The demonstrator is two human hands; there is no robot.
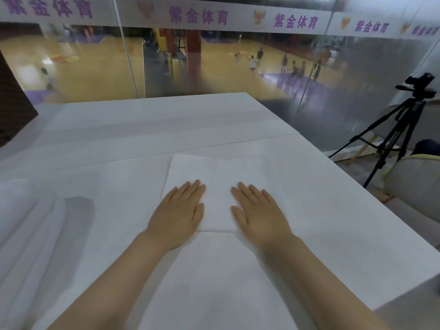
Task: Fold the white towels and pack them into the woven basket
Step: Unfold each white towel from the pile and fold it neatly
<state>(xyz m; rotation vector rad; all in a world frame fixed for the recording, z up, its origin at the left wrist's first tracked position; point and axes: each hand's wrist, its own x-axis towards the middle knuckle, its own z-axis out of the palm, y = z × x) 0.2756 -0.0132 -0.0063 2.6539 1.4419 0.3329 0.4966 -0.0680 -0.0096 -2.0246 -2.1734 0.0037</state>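
A folded white towel (217, 172) lies flat in the middle of the white table (142, 129). My left hand (179, 210) rests palm down on the towel's near left part, fingers spread slightly. My right hand (259, 211) lies palm down on its near right part. Both hands are flat and grip nothing. More white cloth (214, 282) lies under my forearms toward the near edge. Other white towels (26, 225) are piled at the left, blurred. No woven basket is in view.
The table's right edge runs diagonally from far centre to near right. A camera on a black tripod (402, 129) stands off the right side, next to a pale chair (414, 182). A glass wall behind the table looks onto a sports hall.
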